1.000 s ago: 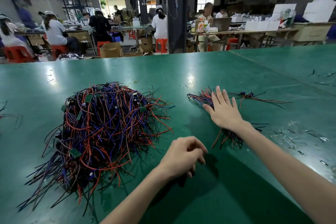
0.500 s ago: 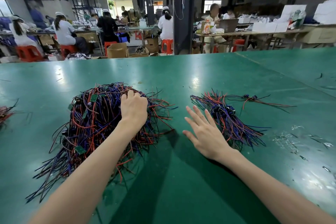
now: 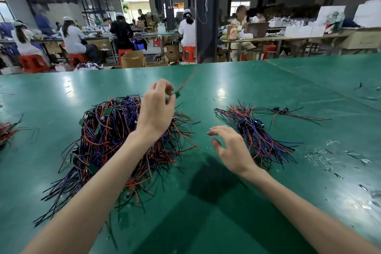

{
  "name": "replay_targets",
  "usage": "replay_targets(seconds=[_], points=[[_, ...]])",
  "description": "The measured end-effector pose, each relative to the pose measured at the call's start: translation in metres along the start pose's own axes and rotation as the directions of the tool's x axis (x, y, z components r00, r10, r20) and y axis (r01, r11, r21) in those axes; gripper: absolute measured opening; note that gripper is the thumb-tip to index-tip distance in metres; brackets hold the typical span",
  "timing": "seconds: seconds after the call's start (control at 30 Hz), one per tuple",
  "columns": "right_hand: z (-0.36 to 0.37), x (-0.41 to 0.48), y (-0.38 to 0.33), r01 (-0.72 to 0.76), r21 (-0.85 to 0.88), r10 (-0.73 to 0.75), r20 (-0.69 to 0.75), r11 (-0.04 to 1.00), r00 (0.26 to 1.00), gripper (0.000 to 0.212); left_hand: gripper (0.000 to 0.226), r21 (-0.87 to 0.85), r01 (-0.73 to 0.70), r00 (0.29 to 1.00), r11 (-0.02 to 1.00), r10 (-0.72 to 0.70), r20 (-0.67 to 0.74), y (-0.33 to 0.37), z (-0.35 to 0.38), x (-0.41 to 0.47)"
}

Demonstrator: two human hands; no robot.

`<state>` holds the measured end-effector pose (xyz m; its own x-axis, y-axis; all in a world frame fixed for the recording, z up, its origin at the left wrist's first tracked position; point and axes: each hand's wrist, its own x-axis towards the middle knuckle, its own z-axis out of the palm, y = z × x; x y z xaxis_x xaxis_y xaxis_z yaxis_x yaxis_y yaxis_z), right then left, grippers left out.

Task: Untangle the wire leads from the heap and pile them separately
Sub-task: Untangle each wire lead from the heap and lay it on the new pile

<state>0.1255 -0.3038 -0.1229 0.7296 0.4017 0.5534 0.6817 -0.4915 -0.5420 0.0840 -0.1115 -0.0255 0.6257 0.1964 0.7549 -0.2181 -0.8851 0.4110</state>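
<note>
Heap: tangled, red, blue and black, on the tabletop.
Left hand: one lead is pinched; its wire is blurred.
Right hand: loosely spread beside smaller pile.

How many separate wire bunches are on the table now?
4: the big heap at left, the sorted pile at right, a small bunch just beyond it, and a cut-off bunch at the left edge. More may lie out of view.
</note>
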Motion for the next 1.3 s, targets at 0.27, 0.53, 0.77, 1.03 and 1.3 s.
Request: replay_targets(seconds=[0.27,0.53,0.77,1.03,1.3], points=[[-0.004,0.003,-0.025,-0.506,0.787,0.349,0.391,0.353,0.852,0.015,0.025,-0.365,0.274,0.942,0.89,-0.171,0.29,0.023,0.037,-0.084],[0.0,0.001,-0.02,-0.564,0.736,0.39,0.428,0.373,0.816,0.008,0.018,-0.491,0.555,0.818,0.672,-0.332,0.47,0.014,0.036,-0.111],[0.001,0.0,-0.02,-0.532,0.791,0.401,0.401,0.302,0.824,0.011,0.018,-0.501,0.863,0.478,0.065,-0.428,0.767,0.018,0.028,-0.106],[-0.004,0.001,-0.016,-0.538,0.807,0.444,0.4,0.243,0.802,0.014,0.02,-0.386,0.918,0.392,0.084,-0.324,0.861,0.019,0.028,-0.11],[0.003,-0.003,-0.019,-0.592,0.681,0.41,0.436,0.431,0.801,0.01,0.013,-0.496,0.862,0.497,0.103,-0.369,0.786,0.019,0.031,-0.111]])
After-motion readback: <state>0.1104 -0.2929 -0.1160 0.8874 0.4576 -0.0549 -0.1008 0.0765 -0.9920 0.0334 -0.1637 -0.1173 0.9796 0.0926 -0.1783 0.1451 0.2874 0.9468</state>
